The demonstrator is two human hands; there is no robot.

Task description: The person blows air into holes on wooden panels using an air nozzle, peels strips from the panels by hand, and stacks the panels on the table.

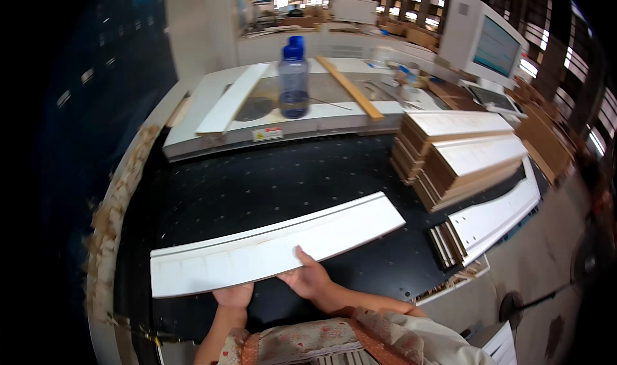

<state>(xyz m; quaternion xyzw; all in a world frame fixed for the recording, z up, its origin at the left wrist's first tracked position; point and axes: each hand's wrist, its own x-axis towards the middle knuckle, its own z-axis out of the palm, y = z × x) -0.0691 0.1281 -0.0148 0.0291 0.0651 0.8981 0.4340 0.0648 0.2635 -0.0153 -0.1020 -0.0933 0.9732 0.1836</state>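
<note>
I grip the white board (257, 255) with my right hand (310, 279), my left hand (234, 296) beneath it, grip hidden.

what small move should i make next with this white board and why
Probably slide the right hand a little further right along the white board: it and the left hand sit close together at the near edge, with the board's right end reaching well past them.
</note>
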